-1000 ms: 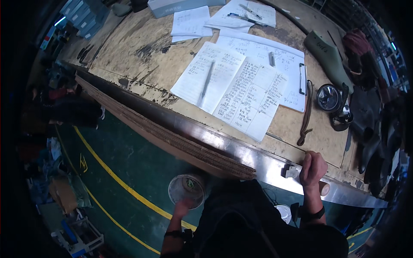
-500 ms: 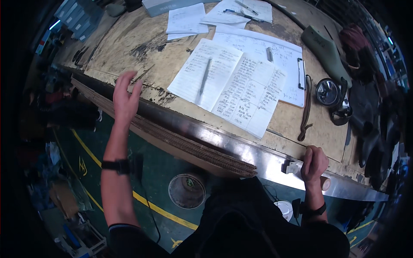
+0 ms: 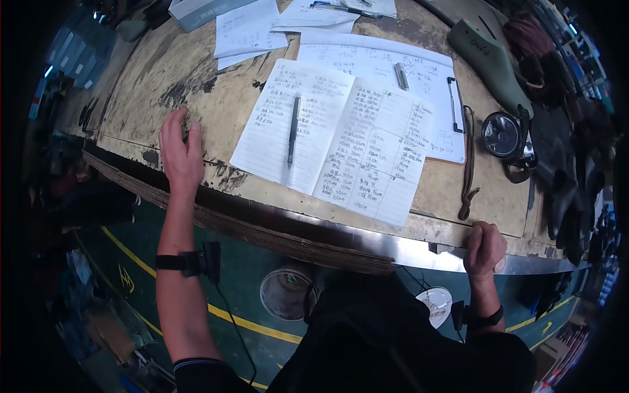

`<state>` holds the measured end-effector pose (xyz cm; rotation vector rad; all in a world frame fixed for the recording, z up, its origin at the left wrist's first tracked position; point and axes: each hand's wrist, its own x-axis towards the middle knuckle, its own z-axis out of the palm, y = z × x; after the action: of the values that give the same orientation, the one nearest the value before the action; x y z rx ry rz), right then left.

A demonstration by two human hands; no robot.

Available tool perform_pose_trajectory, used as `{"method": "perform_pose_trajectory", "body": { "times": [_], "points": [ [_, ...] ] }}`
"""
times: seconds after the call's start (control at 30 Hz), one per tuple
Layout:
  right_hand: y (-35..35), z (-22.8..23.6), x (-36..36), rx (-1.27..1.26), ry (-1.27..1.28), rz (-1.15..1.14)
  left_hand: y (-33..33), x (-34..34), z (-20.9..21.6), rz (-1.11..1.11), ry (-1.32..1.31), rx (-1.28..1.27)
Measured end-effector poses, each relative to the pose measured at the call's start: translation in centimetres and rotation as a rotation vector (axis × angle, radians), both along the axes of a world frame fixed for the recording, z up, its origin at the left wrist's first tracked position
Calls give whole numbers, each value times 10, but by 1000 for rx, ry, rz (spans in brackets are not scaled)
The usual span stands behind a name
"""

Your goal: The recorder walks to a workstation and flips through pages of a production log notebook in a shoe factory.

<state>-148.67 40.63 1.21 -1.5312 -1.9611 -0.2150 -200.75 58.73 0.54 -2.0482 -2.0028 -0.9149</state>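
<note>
My left hand (image 3: 182, 154) rests on the worn tabletop (image 3: 134, 114) near its front edge, fingers extended and thumb apart, with nothing in it. My right hand (image 3: 485, 251) is closed in a fist at the metal-faced front edge on the right. A round wooden end (image 3: 500, 265) shows beside that fist; whether the fingers grip it is hidden. Between the hands, farther in, lies an open handwritten notebook (image 3: 383, 164) with a pen (image 3: 293, 134) on its left page. Behind it is a clipboard (image 3: 457, 105) with papers.
A headlamp (image 3: 502, 136), a dark cord (image 3: 468, 177) and a green shoe last (image 3: 481, 59) lie to the right. Stacked cardboard (image 3: 295, 242) runs along the front edge. A bucket (image 3: 286, 295) stands on the green floor below. Loose sheets (image 3: 249, 29) lie at the back.
My left hand has come down from a raised position onto the tabletop. My right hand stays closed at the edge. The view has shifted, so the notebook appears slightly farther left.
</note>
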Motion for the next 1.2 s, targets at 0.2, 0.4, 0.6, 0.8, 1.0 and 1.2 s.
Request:
{"method": "perform_pose_trajectory", "body": {
  "times": [0.2, 0.4, 0.6, 0.8, 1.0, 1.2],
  "points": [
    [-1, -3, -1, 5, 12, -51, 1, 3, 0, -16, -12, 18],
    [1, -2, -4, 40, 37, -43, -1, -3, -3, -29, -21, 64],
    [0, -3, -5, 35, 22, -67, 1, 0, -4, -26, -27, 95],
    [0, -4, -5, 16, 3, -96, 0, -1, -4, -17, -51, 103],
    [0, -2, -5, 17, 13, -81, -1, 1, -3, 3, -60, 93],
    [0, -3, -4, 35, 29, -82, 0, 1, -3, 6, -58, 88]
  ]
}}
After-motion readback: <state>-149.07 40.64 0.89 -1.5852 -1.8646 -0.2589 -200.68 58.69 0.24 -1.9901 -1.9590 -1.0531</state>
